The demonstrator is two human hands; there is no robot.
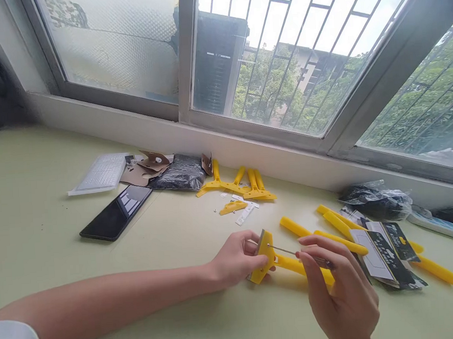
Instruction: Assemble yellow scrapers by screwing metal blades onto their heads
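While the left hand's (235,258) grip pinches the yellow scraper's (263,262) head, well in from the surface's (174,321) far edge, the right hand's (343,285) holds a thin screwdriver (285,250). I'd keep it square and press gently. Loose handles (440,270) crowd the far right corner; there's more room left, nearside of the phone (116,213).

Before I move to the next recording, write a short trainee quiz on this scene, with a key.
1. Which hand holds the screwdriver?
2. True or false: in the picture, the phone lies left of the held yellow scraper.
3. The screwdriver's tip is at: (a) the phone, (b) the scraper's head, (c) the window frame?

Key: 1. The right hand; the left hand holds the scraper. 2. True. 3. b.
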